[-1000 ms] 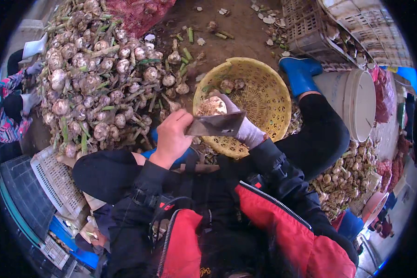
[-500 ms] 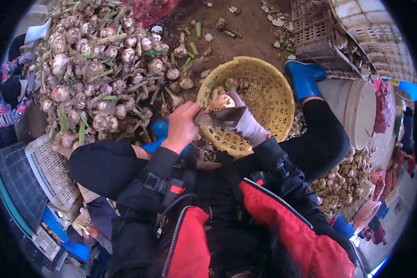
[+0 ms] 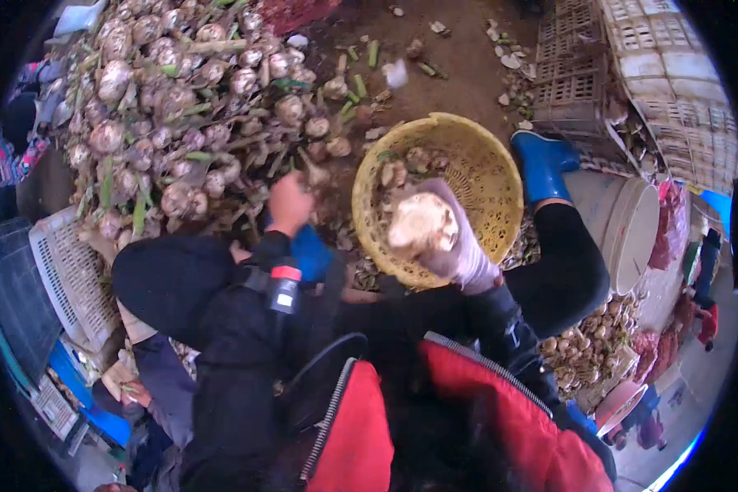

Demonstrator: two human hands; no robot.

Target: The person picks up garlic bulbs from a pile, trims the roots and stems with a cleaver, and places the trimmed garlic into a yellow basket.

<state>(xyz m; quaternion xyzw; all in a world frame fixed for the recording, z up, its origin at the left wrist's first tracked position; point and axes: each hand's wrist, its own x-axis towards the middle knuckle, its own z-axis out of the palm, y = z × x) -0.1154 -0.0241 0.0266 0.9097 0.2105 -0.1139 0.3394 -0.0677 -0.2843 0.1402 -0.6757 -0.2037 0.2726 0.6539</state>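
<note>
Round, pale garlic bulb (image 3: 422,223), mid-frame: grasped by the grey-gloved right hand (image 3: 462,250); judged light, firm, best held by its sides. Blurred bare left hand (image 3: 290,205): grip cannot be told.

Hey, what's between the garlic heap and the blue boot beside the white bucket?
Mostly the yellow basket, with the gloved right hand holding a garlic bulb over it; the head view shows this.

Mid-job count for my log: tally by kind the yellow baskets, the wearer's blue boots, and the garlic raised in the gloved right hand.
Yellow basket: 1
Blue boots: 2, the left one partly hidden
Garlic bulb in the gloved right hand: 1
Total: 4
</note>
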